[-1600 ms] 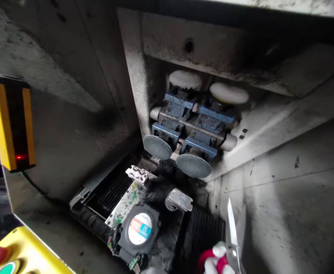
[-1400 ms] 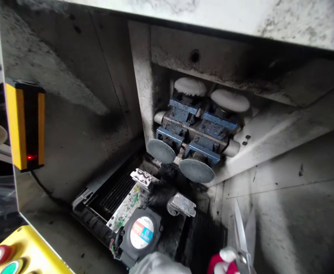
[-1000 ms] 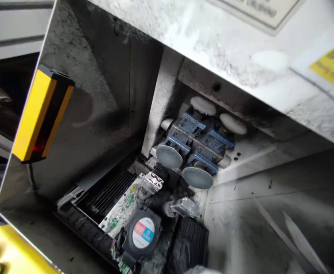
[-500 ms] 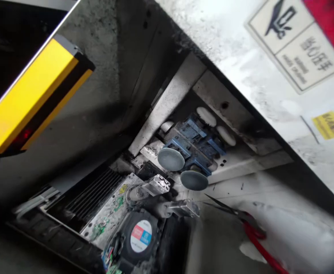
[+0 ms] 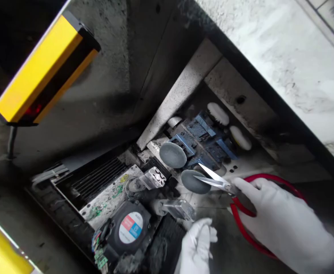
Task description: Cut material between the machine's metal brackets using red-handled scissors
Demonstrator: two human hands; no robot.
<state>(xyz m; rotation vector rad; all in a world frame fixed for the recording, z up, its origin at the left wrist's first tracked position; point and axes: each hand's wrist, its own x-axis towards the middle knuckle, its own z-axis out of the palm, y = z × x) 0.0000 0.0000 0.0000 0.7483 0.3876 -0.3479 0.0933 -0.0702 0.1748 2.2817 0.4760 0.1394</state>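
My right hand (image 5: 281, 217), in a white glove, is closed around the red-handled scissors (image 5: 212, 177) at the right. Their blades stand a little apart and point left, in front of a round grey pad (image 5: 191, 182). Low in the middle, my left hand (image 5: 197, 243), also gloved in white, has its fingers curled together below a shiny metal block (image 5: 181, 209); whether anything is inside them is hidden. A second grey pad (image 5: 172, 155) sits up and left of the blades, beside a dusty blue bracket assembly (image 5: 202, 129).
At upper left is a yellow bar-shaped sensor (image 5: 41, 68) with a red light. A black motor (image 5: 132, 224) with a round label and loose wires (image 5: 98, 247) lies lower left, near a ribbed black cover (image 5: 98, 182). The machine's white panel edge (image 5: 292, 64) slants across the upper right.
Both gloved hands are now in view; earlier neither clearly showed. The scissors have moved left and up, with their blades now over the lower grey pad. The camera view has shifted.
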